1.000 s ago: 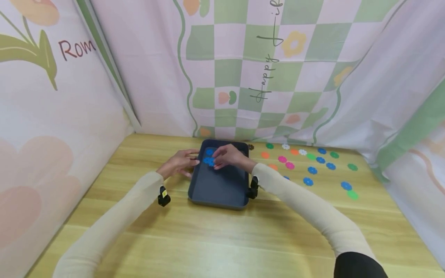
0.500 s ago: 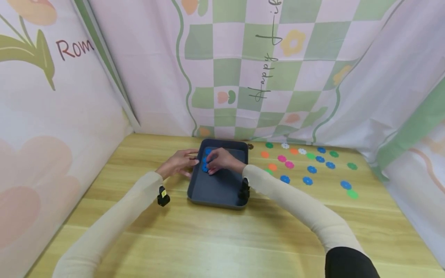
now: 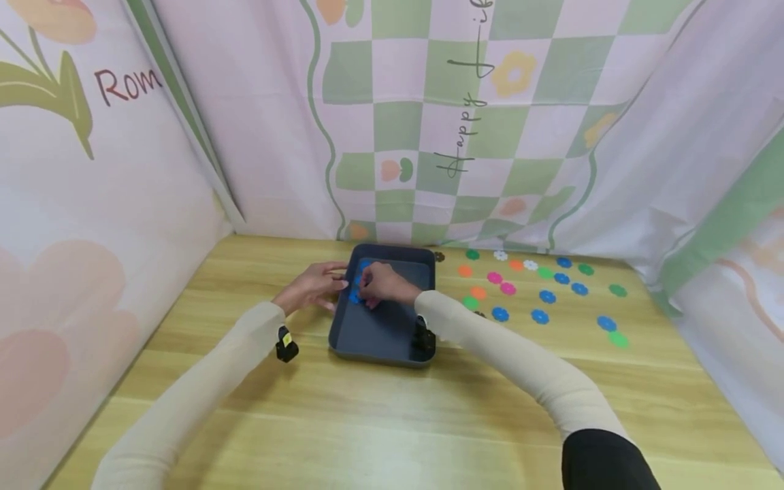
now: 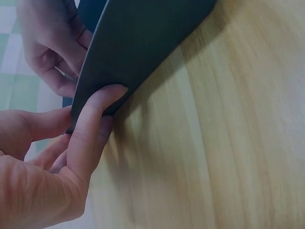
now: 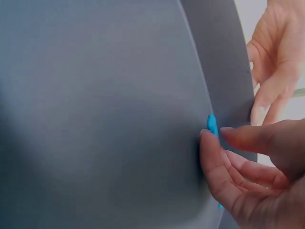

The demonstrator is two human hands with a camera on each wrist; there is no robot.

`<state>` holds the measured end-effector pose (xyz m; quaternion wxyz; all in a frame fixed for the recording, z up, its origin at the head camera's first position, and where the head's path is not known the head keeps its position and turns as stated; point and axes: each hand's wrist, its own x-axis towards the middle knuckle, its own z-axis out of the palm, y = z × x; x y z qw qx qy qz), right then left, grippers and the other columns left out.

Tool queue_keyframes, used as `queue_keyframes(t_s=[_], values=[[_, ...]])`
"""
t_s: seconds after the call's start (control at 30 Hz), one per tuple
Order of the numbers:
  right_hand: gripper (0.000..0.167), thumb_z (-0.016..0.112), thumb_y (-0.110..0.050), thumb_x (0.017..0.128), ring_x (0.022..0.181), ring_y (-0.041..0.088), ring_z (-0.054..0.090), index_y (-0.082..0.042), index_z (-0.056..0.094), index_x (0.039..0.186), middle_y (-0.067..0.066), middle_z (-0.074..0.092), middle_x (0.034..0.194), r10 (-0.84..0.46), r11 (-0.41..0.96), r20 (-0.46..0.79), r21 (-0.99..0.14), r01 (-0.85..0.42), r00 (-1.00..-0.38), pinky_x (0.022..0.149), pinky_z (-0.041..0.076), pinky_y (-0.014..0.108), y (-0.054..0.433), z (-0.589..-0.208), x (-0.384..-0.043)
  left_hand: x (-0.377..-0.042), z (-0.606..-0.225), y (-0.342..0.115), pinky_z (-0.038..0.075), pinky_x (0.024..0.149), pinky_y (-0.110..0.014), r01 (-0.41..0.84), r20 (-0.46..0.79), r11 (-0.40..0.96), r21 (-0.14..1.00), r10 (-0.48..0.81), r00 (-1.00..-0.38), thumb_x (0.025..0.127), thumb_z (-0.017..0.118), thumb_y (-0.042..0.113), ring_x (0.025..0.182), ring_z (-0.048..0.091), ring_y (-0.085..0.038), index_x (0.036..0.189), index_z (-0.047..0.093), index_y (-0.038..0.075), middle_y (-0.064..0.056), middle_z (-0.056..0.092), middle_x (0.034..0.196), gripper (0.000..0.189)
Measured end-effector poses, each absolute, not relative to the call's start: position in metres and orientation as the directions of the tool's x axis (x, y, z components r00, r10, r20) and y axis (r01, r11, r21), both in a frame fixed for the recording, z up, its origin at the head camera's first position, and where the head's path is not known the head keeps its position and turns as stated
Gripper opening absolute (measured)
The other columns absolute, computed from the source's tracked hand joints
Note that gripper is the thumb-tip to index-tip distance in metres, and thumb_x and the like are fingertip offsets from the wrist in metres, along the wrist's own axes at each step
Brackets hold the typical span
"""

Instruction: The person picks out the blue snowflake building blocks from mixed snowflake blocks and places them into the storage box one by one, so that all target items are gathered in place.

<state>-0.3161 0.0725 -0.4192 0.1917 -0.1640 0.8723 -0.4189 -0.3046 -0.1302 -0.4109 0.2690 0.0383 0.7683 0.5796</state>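
A blue flower-shaped disc [image 5: 212, 124] is pinched in the fingertip grip of the right hand [image 3: 382, 282], at about ten o'clock inside the dark grey tray [image 3: 376, 344]. The tray's outer wall is touched, also near ten o'clock, by the left hand [image 3: 311, 284], fingers spread. The disc is best lowered flat, neighbouring discs [image 3: 355, 297] left undisturbed.

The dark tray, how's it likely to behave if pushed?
The tray would probably slide rather than tip, sitting broad and flat on the table. It looks fairly stiff: no bend shows where the left hand touches its wall.
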Motion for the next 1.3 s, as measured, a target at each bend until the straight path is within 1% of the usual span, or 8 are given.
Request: queue_keyframes(t_s=[0.17, 0.3, 0.43, 0.67, 0.83, 0.97, 1.13, 1.3], values=[[0.006, 0.069, -0.002, 0.097, 0.064, 0.02, 0.073, 0.003, 0.068, 0.094, 0.017, 0.073, 0.082, -0.441, 0.593, -0.171, -0.792, -0.143, -0.881, 0.063, 0.066, 0.031, 0.084, -0.412, -0.316, -0.306, -0.41, -0.128, 0.066, 0.063, -0.03, -0.253, -0.372, 0.335, 0.908, 0.363, -0.854, 0.107, 0.055, 0.004, 0.144, 0.048, -0.042, 0.165, 0.03, 0.007, -0.027, 0.031, 0.167, 0.063], [0.009, 0.066, -0.002, 0.099, 0.072, 0.026, 0.075, 0.005, 0.071, 0.1, 0.022, 0.075, 0.093, -0.42, 0.583, -0.115, -0.794, -0.171, -0.9, 0.067, 0.067, 0.036, 0.105, -0.403, -0.317, -0.305, -0.408, -0.127, 0.066, 0.062, -0.03, -0.26, -0.375, 0.334, 0.906, 0.351, -0.858, 0.107, 0.054, 0.002, 0.142, 0.05, -0.044, 0.165, 0.03, 0.006, -0.028, 0.03, 0.167, 0.063], [0.013, 0.063, -0.003, 0.103, 0.076, 0.028, 0.074, 0.007, 0.07, 0.107, 0.025, 0.074, 0.103, -0.404, 0.562, -0.057, -0.803, -0.199, -0.913, 0.072, 0.068, 0.042, 0.129, -0.399, -0.32, -0.302, -0.407, -0.13, 0.066, 0.063, -0.03, -0.259, -0.373, 0.335, 0.906, 0.342, -0.863, 0.107, 0.054, 0.002, 0.142, 0.05, -0.044, 0.165, 0.03, 0.007, -0.028, 0.031, 0.167, 0.063], [0.02, 0.061, -0.005, 0.105, 0.08, 0.031, 0.074, 0.011, 0.067, 0.115, 0.034, 0.07, 0.105, -0.356, 0.511, -0.013, -0.84, -0.183, -0.934, 0.079, 0.067, 0.052, 0.166, -0.393, -0.321, -0.302, -0.407, -0.131, 0.066, 0.062, -0.03, -0.254, -0.368, 0.336, 0.907, 0.341, -0.865, 0.107, 0.054, 0.003, 0.14, 0.052, -0.045, 0.165, 0.03, 0.007, -0.028, 0.033, 0.166, 0.063], [0.024, 0.061, -0.007, 0.105, 0.089, 0.04, 0.073, 0.012, 0.066, 0.119, 0.037, 0.068, 0.112, -0.339, 0.496, 0.016, -0.846, -0.193, -0.941, 0.081, 0.066, 0.052, 0.192, -0.39, -0.316, -0.303, -0.408, -0.131, 0.066, 0.063, -0.031, -0.256, -0.369, 0.329, 0.909, 0.35, -0.861, 0.107, 0.054, 0.003, 0.14, 0.051, -0.045, 0.165, 0.029, 0.007, -0.028, 0.03, 0.167, 0.064], [0.026, 0.061, -0.008, 0.106, 0.096, 0.047, 0.07, 0.013, 0.064, 0.122, 0.034, 0.068, 0.113, -0.344, 0.498, 0.047, -0.838, -0.225, -0.938, 0.083, 0.065, 0.056, 0.214, -0.392, -0.313, -0.303, -0.409, -0.132, 0.066, 0.062, -0.031, -0.253, -0.365, 0.324, 0.912, 0.356, -0.86, 0.108, 0.054, 0.003, 0.143, 0.049, -0.045, 0.166, 0.028, 0.007, -0.027, 0.029, 0.168, 0.064], [0.029, 0.06, -0.011, 0.107, 0.098, 0.048, 0.069, 0.012, 0.063, 0.125, 0.036, 0.066, 0.119, -0.346, 0.523, 0.066, -0.815, -0.25, -0.936, 0.083, 0.064, 0.056, 0.243, -0.397, -0.312, -0.302, -0.409, -0.132, 0.066, 0.062, -0.031, -0.246, -0.362, 0.33, 0.911, 0.357, -0.861, 0.108, 0.054, 0.004, 0.144, 0.048, -0.044, 0.166, 0.028, 0.007, -0.026, 0.029, 0.168, 0.063], [0.031, 0.062, -0.011, 0.106, 0.1, 0.048, 0.069, 0.012, 0.061, 0.128, 0.035, 0.067, 0.118, -0.36, 0.528, 0.079, -0.804, -0.273, -0.93, 0.084, 0.065, 0.052, 0.272, -0.401, -0.307, -0.302, -0.41, -0.132, 0.066, 0.061, -0.03, -0.24, -0.359, 0.337, 0.911, 0.354, -0.864, 0.108, 0.054, 0.005, 0.143, 0.049, -0.044, 0.166, 0.029, 0.007, -0.026, 0.029, 0.168, 0.063]])
